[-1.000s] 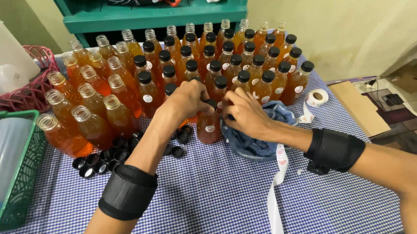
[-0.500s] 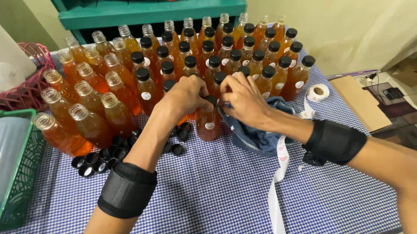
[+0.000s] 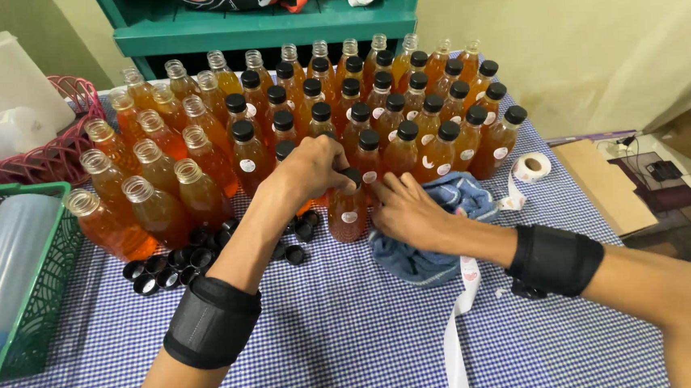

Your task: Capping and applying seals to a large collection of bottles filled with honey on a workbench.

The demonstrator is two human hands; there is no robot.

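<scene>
Left hand (image 3: 311,168) curled over the top of a bottle (image 3: 347,212) of orange liquid, fingers closed on its black cap (image 3: 352,176). Right hand (image 3: 406,211) just beside the bottle's lower right, fingers half spread, fingertips touching or almost touching the glass; can't tell if it really grips. Bottle stands upright on the blue-white checked table (image 3: 356,339), near the middle, in front of the packed rows, small round white sticker on its front. Right hand rests over a crumpled blue cloth (image 3: 451,203). Loose black caps (image 3: 172,263) heaped on the table left of the bottle, under the left forearm, a few more just beside the bottle's base. Behind: capped bottles (image 3: 405,125) on the right side of the cluster, uncapped bottles (image 3: 150,175) on the left. Sticker roll (image 3: 532,166) right of the cloth, its white strip (image 3: 460,324) trailing toward the near table edge. Black wrist bands on both arms. Far left: green basket (image 3: 45,296) holding a clear plastic container, pink basket (image 3: 51,158) behind it. Green shelf (image 3: 269,29) at the back.
</scene>
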